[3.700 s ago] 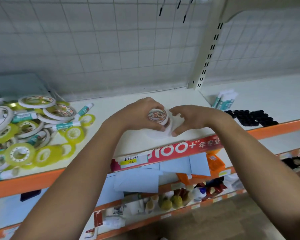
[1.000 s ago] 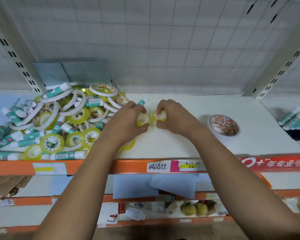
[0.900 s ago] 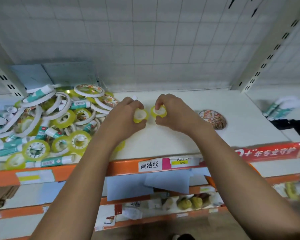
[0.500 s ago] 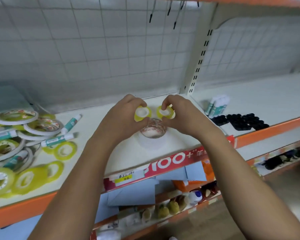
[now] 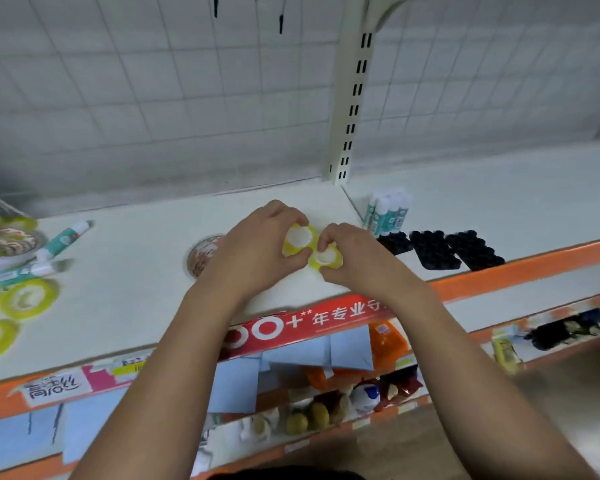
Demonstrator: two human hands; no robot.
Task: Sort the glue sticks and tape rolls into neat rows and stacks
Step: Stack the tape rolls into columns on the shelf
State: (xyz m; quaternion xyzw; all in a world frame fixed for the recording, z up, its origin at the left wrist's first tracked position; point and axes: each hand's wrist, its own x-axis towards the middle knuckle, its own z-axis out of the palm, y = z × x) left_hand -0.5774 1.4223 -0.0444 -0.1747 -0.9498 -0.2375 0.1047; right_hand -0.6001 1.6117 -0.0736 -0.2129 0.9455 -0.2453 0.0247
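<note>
My left hand (image 5: 257, 251) grips a small yellow tape roll (image 5: 297, 237) with a white core. My right hand (image 5: 357, 258) grips a second small yellow tape roll (image 5: 326, 259), low against the white shelf (image 5: 136, 265). The two rolls touch side by side. A wider white roll with a patterned top (image 5: 203, 256) lies just left of my left hand, partly hidden by it. Loose glue sticks (image 5: 63, 239) and yellow tape rolls (image 5: 25, 299) lie at the far left. Upright glue sticks (image 5: 388, 213) stand in a row to the right.
Black round items (image 5: 444, 249) are packed in a block right of my hands. A slotted shelf upright (image 5: 352, 98) rises behind. The orange shelf edge (image 5: 516, 275) carries a red label strip (image 5: 309, 323). A lower shelf holds blue cards and snack packets.
Both hands have carried the two small yellow rolls rightwards past the patterned roll and lowered them near the shelf. The camera swung right, leaving most of the pile out of view.
</note>
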